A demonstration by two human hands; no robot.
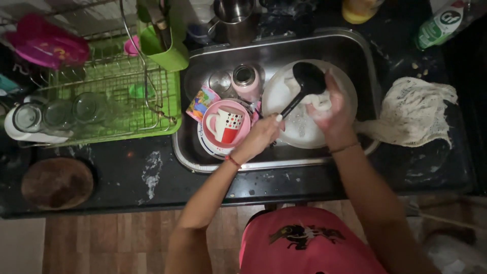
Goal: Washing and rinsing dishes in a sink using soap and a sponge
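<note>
Ladle [306,81] washing is the job I see in hand, and I will start with the big things. I see a steel sink [355,45] set in a dark counter [127,177]. A green drying rack [109,96] stands just beside the sink on its left, with clear glasses [73,109] lying in it. A white net cloth [413,114] lies on the counter at the sink's right edge. Inside the sink sits a big white bowl [350,83] with soapy water. Next to it are pink plates [243,129] with a red and white mug [225,126] on top.

My left hand [261,136] is closed around the black ladle's thin handle. The scoop end is up over the white bowl. My right hand [332,109] is curled shut on a white soapy scrubber [317,101], touching the scoop.

I think the scrubbing step is going on now. I judge the next move needs a rinse under water, with a firm hold, because soap makes the handle slippery.
</note>
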